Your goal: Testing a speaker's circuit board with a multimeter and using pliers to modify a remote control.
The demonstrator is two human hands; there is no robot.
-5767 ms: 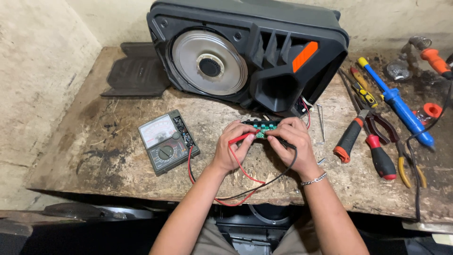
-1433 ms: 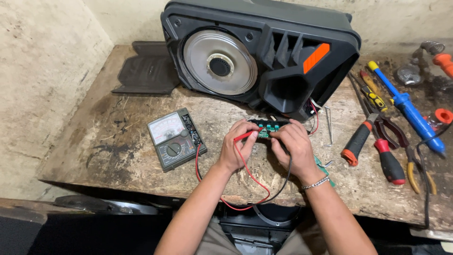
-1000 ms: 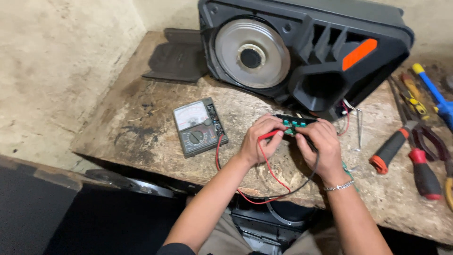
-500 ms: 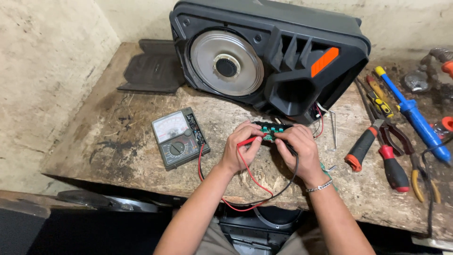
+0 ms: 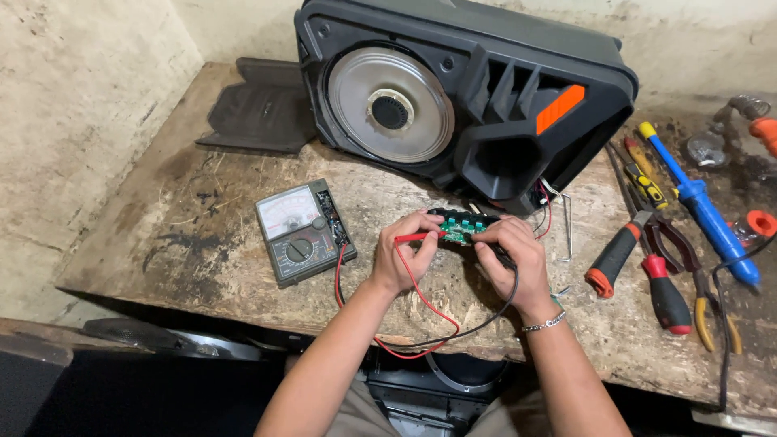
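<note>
My left hand (image 5: 402,257) pinches the red probe (image 5: 414,238) between thumb and fingers, its tip laid against the small green circuit board (image 5: 463,226). My right hand (image 5: 510,259) is closed around the black probe (image 5: 500,252), pressing it to the same board from the other side — the tip itself is hidden under my fingers. The board sits on the surface just in front of the open corner of the big black speaker cabinet (image 5: 461,97), tethered to it by thin red and white wires (image 5: 547,202).

From both hands the red lead (image 5: 421,311) and black lead (image 5: 506,303) loop back over the edge of the surface and run to the analog multimeter (image 5: 301,231), which lies face up to my left, apart from the board.

Further right lie the red-handled pliers (image 5: 647,259), a blue screwdriver (image 5: 704,210) and a yellow one (image 5: 643,174); a dark grille panel (image 5: 259,109) rests behind the meter.

What I judge could go wrong: the board is small and loose, so a slipping tip could bridge two neighbouring contacts. The slack leads hanging off the edge could catch on my knee or wrist and drag a probe off its point — or tug the meter. Pressing too hard might also strain those thin wires into the cabinet.
</note>
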